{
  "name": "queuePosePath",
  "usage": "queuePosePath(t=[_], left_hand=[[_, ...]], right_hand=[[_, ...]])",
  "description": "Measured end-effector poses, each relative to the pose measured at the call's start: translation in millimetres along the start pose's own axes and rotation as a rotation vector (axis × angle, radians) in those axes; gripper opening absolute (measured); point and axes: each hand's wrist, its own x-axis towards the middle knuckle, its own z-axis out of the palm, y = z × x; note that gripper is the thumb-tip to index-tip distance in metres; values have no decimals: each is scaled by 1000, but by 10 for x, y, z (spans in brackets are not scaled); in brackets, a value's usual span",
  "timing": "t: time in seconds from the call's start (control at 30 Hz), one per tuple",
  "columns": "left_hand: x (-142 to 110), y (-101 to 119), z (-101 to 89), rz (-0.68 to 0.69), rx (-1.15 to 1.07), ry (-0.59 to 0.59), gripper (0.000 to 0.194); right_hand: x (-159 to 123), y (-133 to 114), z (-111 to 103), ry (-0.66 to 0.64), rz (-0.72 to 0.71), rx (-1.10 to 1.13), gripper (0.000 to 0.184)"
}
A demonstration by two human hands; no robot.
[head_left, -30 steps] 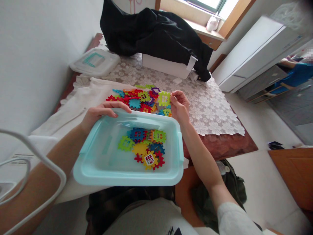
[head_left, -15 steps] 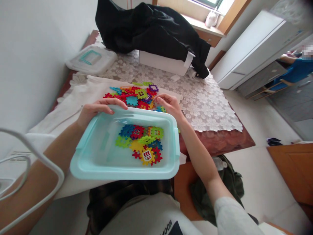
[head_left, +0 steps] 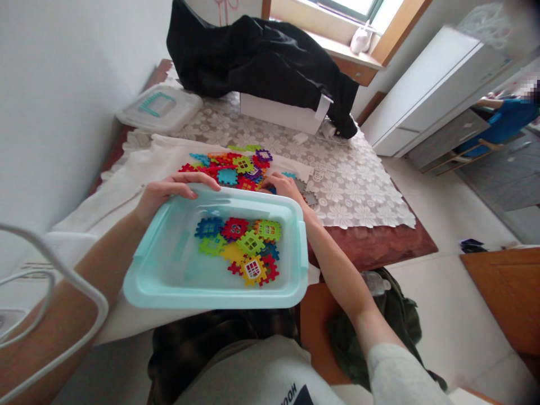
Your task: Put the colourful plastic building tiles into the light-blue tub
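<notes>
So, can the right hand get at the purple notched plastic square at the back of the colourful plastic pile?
Probably yes: the right hand is beyond the far rim of the pale-blue plastic bin, close to the purple square, and nothing seems to lie over it.

Head cam: one view, forward and down

Worn on the head, looking over the wearer's own shirt point(head_left: 253, 377) at bottom frame. Close on the tub point(head_left: 172, 267), roughly mid-frame; left hand point(head_left: 172, 190) and right hand point(head_left: 283, 185) both in view. Table point(head_left: 375, 242) runs away beyond; window point(head_left: 360, 7) at top edge, far. Wide coverage, cabinet point(head_left: 426, 84) leaning at right.
</notes>
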Motion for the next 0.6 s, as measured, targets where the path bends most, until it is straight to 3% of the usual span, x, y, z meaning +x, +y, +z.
queuePosePath(t=[0.13, 0.23, 0.37, 0.6], left_hand=[[-12, 42, 23, 19, 30, -1, 31], [-8, 47, 25, 62, 45, -20, 28], [-13, 36, 21, 46, 32, -24, 29], [-12, 9, 8, 55, 9, -46, 29]], right_hand=[[-52, 65, -117, -19, -36, -31, 19], [-85, 153, -193, -88, -52, -53, 32], [-72, 193, -189, -128, -78, -45, 34], [-26, 82, -174, 53, -23, 26, 30]])
